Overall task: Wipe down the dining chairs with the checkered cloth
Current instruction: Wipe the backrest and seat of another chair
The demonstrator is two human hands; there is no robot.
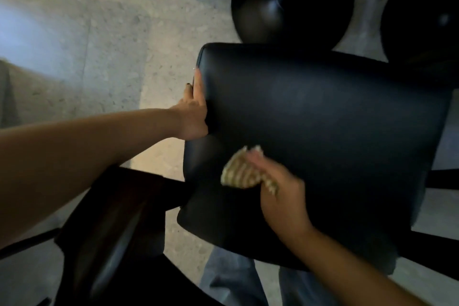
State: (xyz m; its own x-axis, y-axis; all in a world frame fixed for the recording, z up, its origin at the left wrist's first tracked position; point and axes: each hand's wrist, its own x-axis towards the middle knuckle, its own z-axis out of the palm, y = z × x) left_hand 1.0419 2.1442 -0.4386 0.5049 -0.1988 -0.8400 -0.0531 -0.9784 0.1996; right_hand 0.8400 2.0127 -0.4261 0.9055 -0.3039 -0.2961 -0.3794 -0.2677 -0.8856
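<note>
On the near-left part of the black chair seat, the right hand grips the bunched checkered cloth; brace with the left hand, fingers straight against the left edge, and wipe in overlapping strokes.

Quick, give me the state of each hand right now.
Left hand: open, straight fingers resting on the side edge of the black chair seat.
Right hand: gripping the checkered cloth.

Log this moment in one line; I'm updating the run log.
left hand steadies chair seat edge | right hand wipes with checkered cloth
</note>
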